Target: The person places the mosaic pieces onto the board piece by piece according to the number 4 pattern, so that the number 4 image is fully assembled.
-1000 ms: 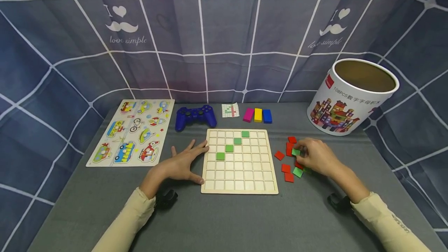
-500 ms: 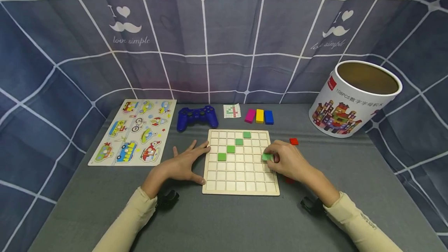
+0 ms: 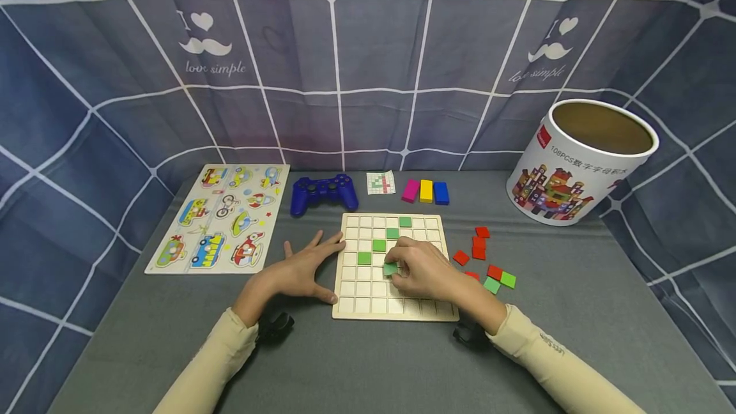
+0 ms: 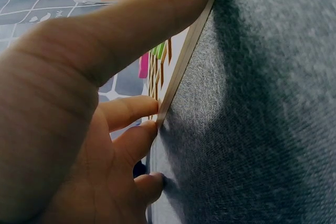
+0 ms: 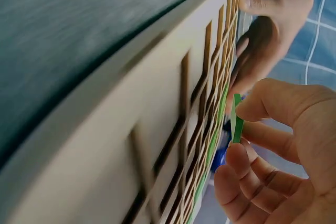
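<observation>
— Pinching what, with our right hand (image 3: 424, 270)?
— One green tile (image 3: 390, 268), held over the board (image 3: 395, 312) mid-grid. Our left hand (image 3: 299, 270) lies flat, fingers straight against the board's left edge, on the table (image 3: 368, 363).

Pale matt wooden grid board (image 3: 395, 267), fuzzy grey felt tabletop (image 3: 368, 356), glossy green tile (image 5: 237, 119)

A grey felt-like worktop (image 3: 356, 363) is lying under even, soft light. A dark blue cloth (image 3: 374, 62) with a white grid of lines is hanging behind it and wrapping round both sides as a backdrop. White moustache-and-heart prints reading "love simple" (image 3: 209, 43) are showing on the cloth at upper left and upper right (image 3: 549, 46).
</observation>
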Available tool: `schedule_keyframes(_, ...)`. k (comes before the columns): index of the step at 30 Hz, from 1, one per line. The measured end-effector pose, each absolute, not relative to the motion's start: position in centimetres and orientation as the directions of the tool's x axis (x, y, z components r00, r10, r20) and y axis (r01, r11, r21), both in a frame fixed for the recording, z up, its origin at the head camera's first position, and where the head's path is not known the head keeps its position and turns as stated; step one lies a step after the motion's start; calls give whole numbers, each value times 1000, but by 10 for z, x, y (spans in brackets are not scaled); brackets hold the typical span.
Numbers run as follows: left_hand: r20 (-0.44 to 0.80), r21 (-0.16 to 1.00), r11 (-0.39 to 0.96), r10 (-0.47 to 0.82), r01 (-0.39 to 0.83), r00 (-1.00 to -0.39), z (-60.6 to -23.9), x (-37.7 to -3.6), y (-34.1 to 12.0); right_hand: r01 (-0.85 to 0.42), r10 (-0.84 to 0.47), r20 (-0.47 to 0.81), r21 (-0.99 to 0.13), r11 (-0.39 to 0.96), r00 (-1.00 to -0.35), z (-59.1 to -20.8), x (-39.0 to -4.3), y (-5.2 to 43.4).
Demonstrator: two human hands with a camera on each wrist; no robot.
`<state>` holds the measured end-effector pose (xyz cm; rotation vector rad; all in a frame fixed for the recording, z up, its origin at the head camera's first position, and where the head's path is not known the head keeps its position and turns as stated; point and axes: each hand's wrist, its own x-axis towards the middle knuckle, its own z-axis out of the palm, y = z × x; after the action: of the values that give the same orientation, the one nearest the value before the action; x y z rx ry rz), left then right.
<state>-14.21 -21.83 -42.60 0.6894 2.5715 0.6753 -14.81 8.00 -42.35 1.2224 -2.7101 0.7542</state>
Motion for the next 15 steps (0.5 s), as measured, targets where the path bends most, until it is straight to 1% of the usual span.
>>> schedule_keyframes(4, -247, 536, 767, 542, 353, -803, -428, -142, -218, -738, -715, 235, -392, 550, -658, -426, -150, 62)
schedule_keyframes(15, -232, 540, 758, 552, 366, -801, -428, -142, -219, -751, -743, 195, -363, 552, -640, -433, -153, 36)
